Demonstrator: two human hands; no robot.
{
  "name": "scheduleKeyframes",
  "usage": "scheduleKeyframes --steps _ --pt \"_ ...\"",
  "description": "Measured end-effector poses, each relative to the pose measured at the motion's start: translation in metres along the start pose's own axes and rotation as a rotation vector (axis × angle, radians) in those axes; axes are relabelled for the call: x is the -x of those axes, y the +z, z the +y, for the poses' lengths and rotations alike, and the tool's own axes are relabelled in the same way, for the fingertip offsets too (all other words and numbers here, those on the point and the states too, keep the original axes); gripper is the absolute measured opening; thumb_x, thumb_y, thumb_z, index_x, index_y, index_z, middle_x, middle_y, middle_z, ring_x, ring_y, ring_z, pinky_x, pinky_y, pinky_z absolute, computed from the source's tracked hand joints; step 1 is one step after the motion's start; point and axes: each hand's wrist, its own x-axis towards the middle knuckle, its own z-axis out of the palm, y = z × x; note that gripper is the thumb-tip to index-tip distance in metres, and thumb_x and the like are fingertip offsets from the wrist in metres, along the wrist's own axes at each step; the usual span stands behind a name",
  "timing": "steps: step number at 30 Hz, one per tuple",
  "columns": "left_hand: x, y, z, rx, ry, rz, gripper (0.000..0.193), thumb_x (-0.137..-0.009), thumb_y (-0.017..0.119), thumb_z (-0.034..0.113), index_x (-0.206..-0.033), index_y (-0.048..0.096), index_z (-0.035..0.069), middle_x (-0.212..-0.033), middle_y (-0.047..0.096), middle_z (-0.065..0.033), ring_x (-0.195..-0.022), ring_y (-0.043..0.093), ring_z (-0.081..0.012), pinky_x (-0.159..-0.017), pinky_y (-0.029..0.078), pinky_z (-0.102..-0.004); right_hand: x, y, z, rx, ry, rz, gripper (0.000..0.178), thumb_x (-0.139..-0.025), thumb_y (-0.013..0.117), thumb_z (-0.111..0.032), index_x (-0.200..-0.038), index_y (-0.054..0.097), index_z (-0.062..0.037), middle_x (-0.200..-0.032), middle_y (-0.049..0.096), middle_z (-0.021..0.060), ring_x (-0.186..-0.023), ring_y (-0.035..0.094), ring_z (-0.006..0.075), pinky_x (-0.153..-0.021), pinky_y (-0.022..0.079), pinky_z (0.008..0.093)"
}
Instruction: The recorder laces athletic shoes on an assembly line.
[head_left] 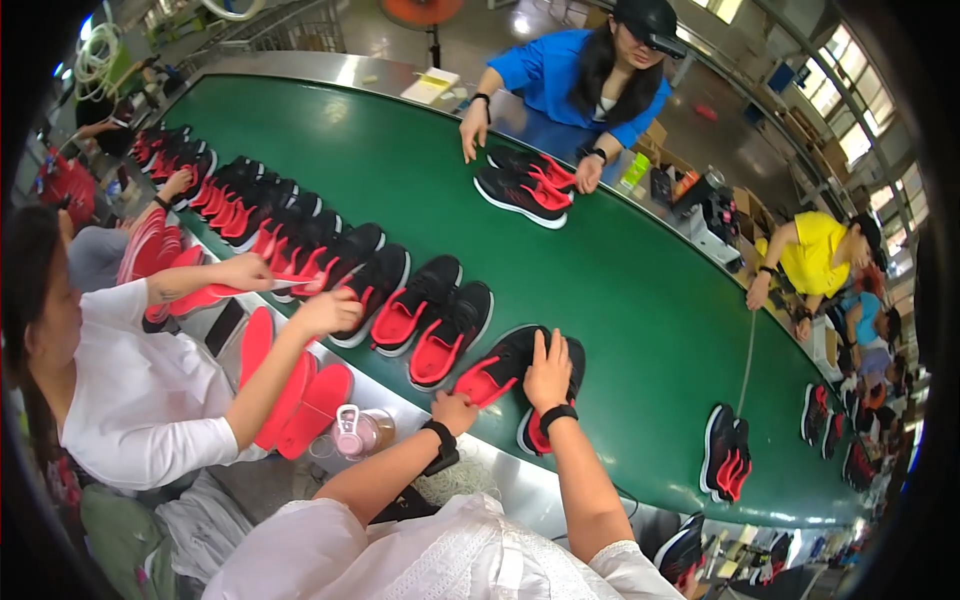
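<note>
Right in front of me on the green conveyor belt is a pair of black sneakers with red linings. My left hand (455, 412) is closed on the heel collar of the left sneaker (492, 372), fingers pinched at its red rim. Over the top of the right sneaker (575, 372) lies my right hand (548, 375), its fingers stretched out toward the toe. The palm hides much of that shoe's opening. Both toes point away from me. Just to the left stands another sneaker pair (452, 335), touching neither hand.
Sneakers line the belt (640, 330) to the left. A co-worker in white (150, 370) handles one there, beside red insoles (315, 410) and a pink bottle (355, 432). Opposite, a person in blue (545, 65) touches a pair (525, 190). Another pair (725, 455) sits at right.
</note>
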Motion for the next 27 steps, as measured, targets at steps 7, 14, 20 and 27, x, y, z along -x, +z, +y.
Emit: scheduleKeyframes --steps 7,14,20,27 --pt "0.029 0.011 -0.002 0.439 0.199 -0.456 0.038 -0.08 0.058 0.033 -0.105 0.062 0.005 -0.098 0.064 -0.0139 -0.092 0.059 -0.0255 -0.083 0.044 -0.0336 -0.001 0.014 0.024 0.06 -0.004 -0.446 0.04 -0.073 0.057 -0.006 -0.113 0.05 -0.0098 -0.102 0.058 0.0118 -0.098 0.056 0.0285 -0.088 0.039 0.0488" --pt "-0.019 -0.034 0.045 0.126 0.48 0.243 0.012 -0.079 0.054 0.015 -0.077 0.064 0.008 -0.08 0.06 -0.0133 -0.078 0.058 -0.0322 -0.071 0.046 -0.0403 0.06 -0.042 -0.035 -0.411 -0.281 -0.017 0.021 -0.075 0.061 -0.009 -0.096 0.058 -0.0073 -0.078 0.058 0.0108 -0.068 0.059 0.0292 -0.057 0.048 0.0384" --pt "-0.04 -0.048 0.087 -0.476 0.819 0.164 0.018 -0.07 0.066 0.022 -0.085 0.064 0.013 -0.102 0.054 -0.0079 -0.109 0.043 -0.0279 -0.085 0.038 -0.0447 0.102 -0.036 -0.048 -0.395 -0.057 -0.002 0.018 -0.074 0.063 -0.011 -0.091 0.06 -0.0074 -0.076 0.059 0.0091 -0.064 0.059 0.0288 -0.056 0.048 0.0371" --pt "-0.043 -0.01 0.084 -1.037 0.948 -0.001 0.038 -0.067 0.067 0.031 -0.096 0.063 0.007 -0.116 0.049 -0.0117 -0.12 0.037 -0.0292 -0.087 0.035 -0.0518 0.105 -0.032 -0.042 -0.322 -0.02 -0.055 0.012 -0.069 0.063 -0.005 -0.079 0.056 -0.0068 -0.074 0.061 0.0099 -0.069 0.061 0.0283 -0.059 0.048 0.0373"
